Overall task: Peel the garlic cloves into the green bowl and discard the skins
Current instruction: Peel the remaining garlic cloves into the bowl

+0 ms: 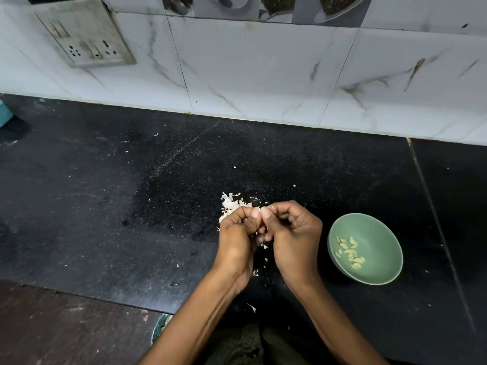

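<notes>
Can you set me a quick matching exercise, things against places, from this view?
Things:
1. bowl
2. peeled cloves
3. skins
4. socket plate

Places:
A. on the tiled wall, upper left
B. heaped on the counter just beyond the hands
C. on the counter right of the hands
D. inside the bowl

Pairs: 1-C, 2-D, 3-B, 4-A
</notes>
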Action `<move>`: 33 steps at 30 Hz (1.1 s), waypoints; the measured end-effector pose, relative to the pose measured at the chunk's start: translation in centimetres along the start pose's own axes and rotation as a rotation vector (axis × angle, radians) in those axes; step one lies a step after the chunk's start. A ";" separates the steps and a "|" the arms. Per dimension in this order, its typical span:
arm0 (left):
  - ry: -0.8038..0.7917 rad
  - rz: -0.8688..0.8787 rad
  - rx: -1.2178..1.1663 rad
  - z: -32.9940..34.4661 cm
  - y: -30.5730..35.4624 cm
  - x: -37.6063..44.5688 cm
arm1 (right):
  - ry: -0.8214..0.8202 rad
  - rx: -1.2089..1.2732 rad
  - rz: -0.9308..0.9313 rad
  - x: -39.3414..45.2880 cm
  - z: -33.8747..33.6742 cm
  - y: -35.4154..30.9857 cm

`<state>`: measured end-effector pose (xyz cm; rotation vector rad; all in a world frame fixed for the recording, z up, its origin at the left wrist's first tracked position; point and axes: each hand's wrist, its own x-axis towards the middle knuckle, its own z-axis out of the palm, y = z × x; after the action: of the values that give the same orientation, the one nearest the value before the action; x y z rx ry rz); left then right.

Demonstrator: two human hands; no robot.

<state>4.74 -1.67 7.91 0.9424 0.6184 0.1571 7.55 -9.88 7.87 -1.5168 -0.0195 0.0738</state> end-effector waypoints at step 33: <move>-0.374 -0.307 -0.367 -3.1 -1.4 -2.3 | -0.146 -0.616 -0.764 -2.9 -2.5 0.7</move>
<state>0.93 -1.14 6.42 0.4940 0.3626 -0.1741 4.80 -12.47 7.11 -2.0151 -0.7939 -0.4729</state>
